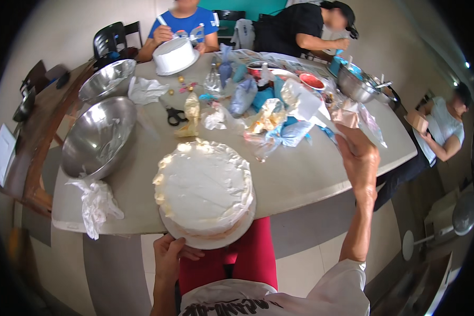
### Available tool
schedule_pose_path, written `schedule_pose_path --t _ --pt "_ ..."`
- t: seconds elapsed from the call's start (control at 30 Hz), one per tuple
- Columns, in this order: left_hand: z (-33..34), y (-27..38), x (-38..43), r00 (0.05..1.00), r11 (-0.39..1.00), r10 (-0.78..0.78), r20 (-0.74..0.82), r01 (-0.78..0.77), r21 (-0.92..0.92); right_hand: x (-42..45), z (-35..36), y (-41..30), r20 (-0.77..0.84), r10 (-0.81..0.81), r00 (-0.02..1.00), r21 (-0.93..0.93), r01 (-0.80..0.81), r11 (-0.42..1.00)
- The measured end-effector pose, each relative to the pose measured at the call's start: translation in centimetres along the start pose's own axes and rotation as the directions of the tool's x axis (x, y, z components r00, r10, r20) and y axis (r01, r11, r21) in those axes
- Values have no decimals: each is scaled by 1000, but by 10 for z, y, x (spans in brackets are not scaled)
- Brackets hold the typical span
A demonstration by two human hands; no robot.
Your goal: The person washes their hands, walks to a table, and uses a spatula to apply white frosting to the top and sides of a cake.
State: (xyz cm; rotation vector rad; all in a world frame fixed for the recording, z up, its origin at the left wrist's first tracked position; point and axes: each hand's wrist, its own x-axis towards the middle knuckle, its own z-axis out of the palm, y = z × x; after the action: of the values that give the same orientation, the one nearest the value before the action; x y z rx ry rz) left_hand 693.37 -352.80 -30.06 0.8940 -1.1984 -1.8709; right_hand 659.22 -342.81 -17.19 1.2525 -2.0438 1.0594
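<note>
A round cake (205,185) with white icing sits on a white cake board (237,233) at the table's near edge. A piped, pale yellow and white border runs around its top. My left hand (172,249) grips the near left rim of the board, thumb above and fingers partly hidden below. The board's near part overhangs the edge. To the right, my right hand (357,154) reaches over the table beside a pinkish piping bag (347,113). A white sheet (304,100) lies close to its fingertips. Whether those fingers hold anything is not clear.
Filled piping bags (243,96) crowd the middle. Scissors (175,115), a whisk (213,81) and steel bowls (98,138) lie leftward. Crumpled white plastic (96,205) hangs over the front edge. Across the table, one person handles a white cake (175,57); another bends near a mixing bowl (355,85).
</note>
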Motion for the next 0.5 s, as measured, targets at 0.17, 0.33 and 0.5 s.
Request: schedule_pose_path --t 0.17,0.33,0.5 --pt "-14 2 1 997 996 -32 70 26 84 -4 9 -20 286 74 955 360 -179 916" --pt "-13 9 -2 996 995 -90 -16 90 46 -10 28 -39 453 37 891 461 -269 846" --pt "-13 3 -5 994 996 -82 -77 80 -29 -11 35 -37 460 6 888 508 -269 818"
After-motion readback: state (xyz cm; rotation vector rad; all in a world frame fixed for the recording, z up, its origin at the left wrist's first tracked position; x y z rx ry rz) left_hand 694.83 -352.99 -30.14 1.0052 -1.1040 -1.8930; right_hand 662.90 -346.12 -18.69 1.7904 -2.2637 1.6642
